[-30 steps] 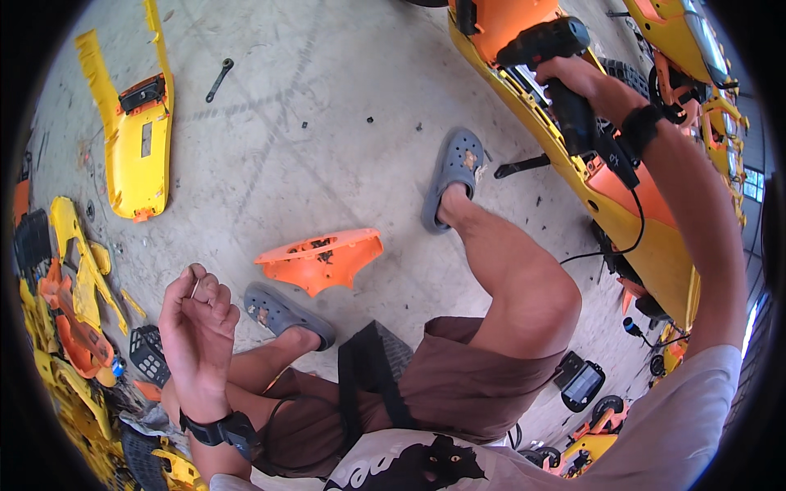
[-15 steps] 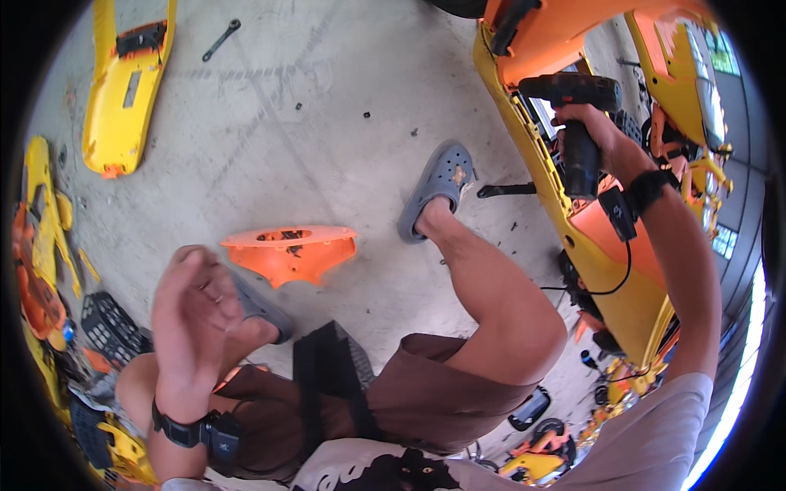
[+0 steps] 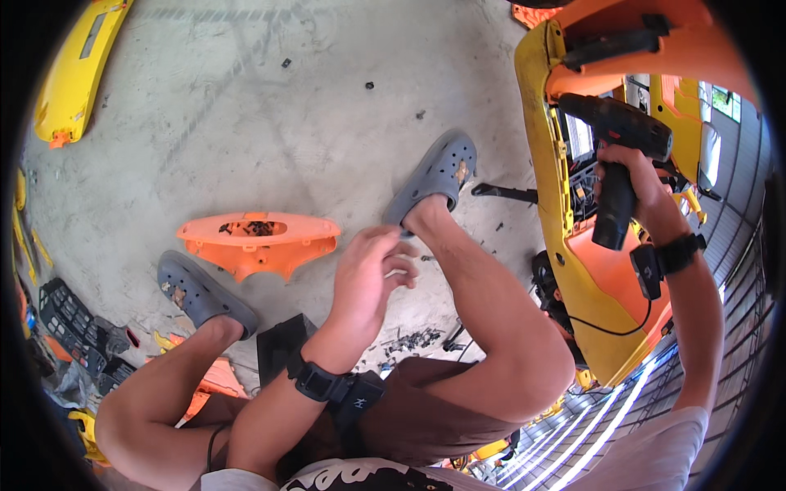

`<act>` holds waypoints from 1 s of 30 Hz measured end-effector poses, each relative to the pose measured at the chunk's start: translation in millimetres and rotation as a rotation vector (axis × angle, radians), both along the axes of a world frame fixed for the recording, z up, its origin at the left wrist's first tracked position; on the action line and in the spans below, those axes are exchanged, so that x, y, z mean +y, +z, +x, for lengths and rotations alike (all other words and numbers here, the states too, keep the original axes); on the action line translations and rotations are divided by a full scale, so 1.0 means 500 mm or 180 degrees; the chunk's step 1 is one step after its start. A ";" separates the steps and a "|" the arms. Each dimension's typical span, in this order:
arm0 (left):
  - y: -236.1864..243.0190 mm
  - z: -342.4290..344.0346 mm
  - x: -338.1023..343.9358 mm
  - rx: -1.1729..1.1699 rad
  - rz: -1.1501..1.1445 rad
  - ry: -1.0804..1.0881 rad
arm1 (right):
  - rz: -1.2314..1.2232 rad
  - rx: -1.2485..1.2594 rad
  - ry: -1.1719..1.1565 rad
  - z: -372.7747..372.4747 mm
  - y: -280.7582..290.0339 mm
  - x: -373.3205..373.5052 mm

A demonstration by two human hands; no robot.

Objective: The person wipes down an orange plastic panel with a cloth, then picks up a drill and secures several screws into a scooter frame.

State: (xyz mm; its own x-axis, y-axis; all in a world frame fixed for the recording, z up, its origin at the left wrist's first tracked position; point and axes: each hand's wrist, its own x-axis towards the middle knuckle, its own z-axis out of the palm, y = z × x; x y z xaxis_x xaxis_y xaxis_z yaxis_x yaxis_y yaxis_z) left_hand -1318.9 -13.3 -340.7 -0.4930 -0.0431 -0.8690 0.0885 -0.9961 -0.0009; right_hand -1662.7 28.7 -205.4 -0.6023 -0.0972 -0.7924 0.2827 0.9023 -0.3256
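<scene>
My right hand (image 3: 645, 186) grips the handle of a black cordless drill (image 3: 622, 124) at the upper right. The drill's nose points left, at the inner edge of a large yellow and orange plastic body shell (image 3: 540, 114); whether it touches is unclear. My left hand (image 3: 367, 274) is in mid-air between my legs, holding nothing, with its fingers loosely bent and apart. Left of that hand, an orange plastic cover piece (image 3: 260, 255) lies on the floor, with small dark bits in its recess.
A yellow panel (image 3: 78, 69) lies at the upper left. Black perforated plastic parts (image 3: 72, 317) are piled at the lower left. A black bar (image 3: 503, 193) sticks out beside the shell. Small dark fasteners (image 3: 409, 340) are scattered on the concrete floor.
My left hand has swung right, from beside the orange cover to between my legs. The drill, still in my right hand, now sits further right and lower in view. The view has shifted too.
</scene>
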 end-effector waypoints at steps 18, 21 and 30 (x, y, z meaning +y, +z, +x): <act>-0.008 0.088 -0.058 0.0271 -0.0366 0.0087 | -0.0554 0.0529 0.0008 0.029 0.084 0.018; 0.037 0.123 -0.093 0.0201 -0.0524 0.0359 | -0.0963 0.0795 -0.0357 0.083 0.157 0.068; 0.238 0.305 -0.184 0.0203 -0.1148 0.0352 | -0.2676 -0.0181 -0.1791 0.423 0.360 0.249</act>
State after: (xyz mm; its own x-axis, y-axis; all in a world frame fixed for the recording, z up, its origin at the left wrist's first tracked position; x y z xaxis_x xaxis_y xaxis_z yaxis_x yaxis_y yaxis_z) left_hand -1166.5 -105.5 -221.6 -0.5207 -0.3965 -0.7561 0.2065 -0.9178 0.3391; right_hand -1451.3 153.3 -25.5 -0.6960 -0.3506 -0.6266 0.6310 0.1178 -0.7668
